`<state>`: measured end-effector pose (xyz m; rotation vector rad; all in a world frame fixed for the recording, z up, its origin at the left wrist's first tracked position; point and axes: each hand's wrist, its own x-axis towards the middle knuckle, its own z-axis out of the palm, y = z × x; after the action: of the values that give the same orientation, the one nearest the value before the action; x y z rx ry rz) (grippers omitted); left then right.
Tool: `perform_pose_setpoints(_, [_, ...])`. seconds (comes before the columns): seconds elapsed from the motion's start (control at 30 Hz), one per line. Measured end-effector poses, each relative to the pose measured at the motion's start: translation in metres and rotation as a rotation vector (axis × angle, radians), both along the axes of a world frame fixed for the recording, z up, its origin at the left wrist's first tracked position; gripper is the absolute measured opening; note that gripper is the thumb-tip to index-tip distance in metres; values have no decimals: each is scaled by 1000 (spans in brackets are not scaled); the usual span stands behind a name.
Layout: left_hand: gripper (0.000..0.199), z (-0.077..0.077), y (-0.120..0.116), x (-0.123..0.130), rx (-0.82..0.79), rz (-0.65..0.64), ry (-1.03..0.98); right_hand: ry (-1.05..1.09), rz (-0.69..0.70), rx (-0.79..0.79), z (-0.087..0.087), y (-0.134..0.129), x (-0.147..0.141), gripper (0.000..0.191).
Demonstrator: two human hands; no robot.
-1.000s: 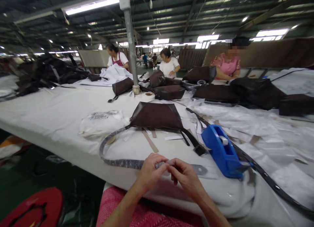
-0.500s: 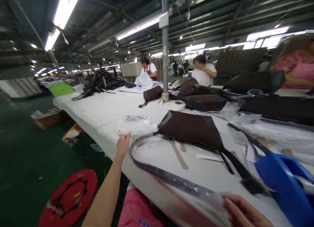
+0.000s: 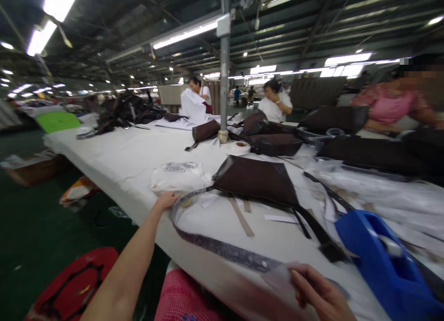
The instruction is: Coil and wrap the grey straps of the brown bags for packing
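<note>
A dark brown bag [image 3: 255, 180] lies on the white-covered table, and its long strap [image 3: 222, 249], wrapped in clear film, curves round toward me. At the strap's near end my right hand [image 3: 317, 288] pinches the loose plastic film [image 3: 275, 275]. My left hand [image 3: 167, 200] is at the table's near edge, fingers curled, beside the strap's bend. A roll of tape [image 3: 187, 200] shows partly behind the strap there; whether my fingers hold anything is hidden. Just beyond that hand is a white plastic packet [image 3: 178, 176] with dark print.
A blue tape dispenser [image 3: 385, 261] stands at the right. Paper strips [image 3: 242, 218] lie before the bag. A metal post [image 3: 225, 71] rises from the table [image 3: 118, 159]. More brown bags [image 3: 274, 145] lie behind. Several co-workers are beyond, and a red stool [image 3: 74, 284] is below left.
The view has turned to the right, so the scene shifts left. My left hand has moved in closer to the strap and tape roll. My right hand still pinches the film.
</note>
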<state>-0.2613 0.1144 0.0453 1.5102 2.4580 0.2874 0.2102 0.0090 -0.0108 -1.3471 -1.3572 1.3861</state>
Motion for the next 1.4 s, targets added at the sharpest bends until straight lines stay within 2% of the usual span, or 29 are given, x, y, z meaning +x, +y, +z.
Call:
perform_pose_setpoints(0.1, [28,17,-11,8,64,-49,51,90,-49,36,22,2,-9,46])
perform_pose_setpoints(0.17, [29,24,-16,24,217,12,125,149,-57,36,32,8,-12,46])
perform_pose_setpoints(0.2, [29,26,-19,38,292,-35,116,168,-58,35,36,12,-14,45])
perform_pose_setpoints(0.3, [39,30,-33,104,435,-353,-142,195,-51,39,47,23,-19,44])
perform_pose_setpoints(0.37, [41,30,-42,159,422,-548,-451,183,-36,56,52,29,-25,44])
perform_pose_setpoints(0.43, [27,26,-47,209,331,-716,-733,155,-19,83,55,33,-31,41])
perform_pose_setpoints(0.5, [22,18,-49,247,241,-762,-886,129,-7,117,53,37,-35,37])
perform_pose_setpoints(0.57, [15,5,-48,270,200,-746,-928,104,1,152,47,43,-34,34])
perform_pose_setpoints(0.67, [20,-14,-42,282,188,-628,-1037,-24,-65,187,36,63,-23,33])
perform_pose_setpoints(0.73, [20,-22,-36,282,153,-529,-1134,-301,-195,212,32,83,-13,35])
perform_pose_setpoints(0.83, [23,-26,-28,279,86,-430,-1199,-711,-343,215,29,115,-5,26])
perform_pose_setpoints(0.9, [24,-25,-22,279,85,-396,-1213,-775,-367,182,29,132,-5,18])
perform_pose_setpoints(1.0, [23,-21,-14,281,88,-381,-1231,-721,-371,112,29,148,-8,15])
perform_pose_setpoints(1.1, [20,-20,-4,284,81,-390,-1260,-566,-322,31,30,159,-4,14])
perform_pose_setpoints(1.23, [22,-22,7,286,72,-398,-1360,-161,-235,-126,31,166,3,30])
perform_pose_setpoints(1.33, [35,-27,15,287,-23,-409,-1442,165,-217,-222,26,165,5,27])
perform_pose_setpoints(1.4, [39,-30,21,287,-77,-437,-1375,342,-202,-265,21,164,5,22])
